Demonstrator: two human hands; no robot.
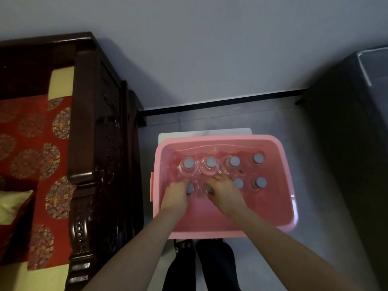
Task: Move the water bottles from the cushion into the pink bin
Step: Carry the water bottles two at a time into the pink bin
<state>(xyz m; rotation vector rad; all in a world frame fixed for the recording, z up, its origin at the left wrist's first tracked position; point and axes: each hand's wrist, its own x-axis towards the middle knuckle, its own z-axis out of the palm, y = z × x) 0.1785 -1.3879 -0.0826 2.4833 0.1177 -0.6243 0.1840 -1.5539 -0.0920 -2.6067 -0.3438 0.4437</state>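
The pink bin (290, 208) stands on the floor in front of me. Several clear water bottles with grey caps stand upright inside it, in two rows along its far half; one cap (210, 162) shows in the back row. My left hand (175, 197) is shut around a bottle (190, 188) at the left of the front row. My right hand (225, 193) is shut around the bottle (209, 188) beside it. The red patterned cushion (31, 148) lies on the wooden seat at the left, and no bottle shows on it.
A dark carved wooden armrest (90, 143) stands between the cushion and the bin. A white board (204, 132) lies under the bin's far edge. A dark cabinet (348, 143) stands at the right. My feet (199, 265) are just behind the bin.
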